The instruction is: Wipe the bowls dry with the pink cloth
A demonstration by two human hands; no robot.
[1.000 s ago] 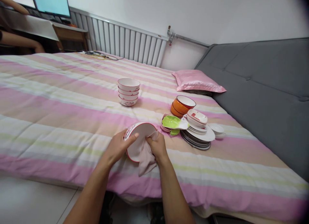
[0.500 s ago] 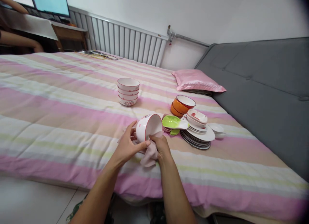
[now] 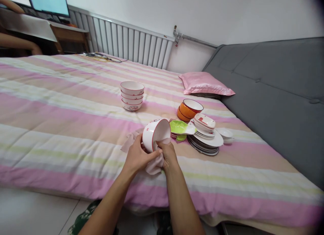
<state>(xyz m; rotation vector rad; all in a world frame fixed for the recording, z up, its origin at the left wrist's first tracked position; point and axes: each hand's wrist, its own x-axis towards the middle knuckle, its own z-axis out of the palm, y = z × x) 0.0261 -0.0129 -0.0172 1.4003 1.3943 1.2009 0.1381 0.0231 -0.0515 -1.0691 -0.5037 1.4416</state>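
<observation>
A white bowl with a red rim is tilted on its side above the bed, its opening turned to the right. My left hand grips it from the left and below, thumb along the near rim. My right hand is closed on a pale pink cloth and presses part of it inside the bowl's lower rim. More cloth spreads out behind my left hand. Just right of the bowl lie a green leaf-shaped dish and a stack of plates.
Matching white bowls stand stacked at the centre. Orange bowls, small rectangular dishes and small white dishes sit to the right. A pink pillow lies by the grey headboard. At upper left, a person's arm rests at a desk.
The bowl has turned slightly in my left hand, whose fingers have shifted lower around it. My right hand and the cloth stay at the rim. The view has moved a little.
</observation>
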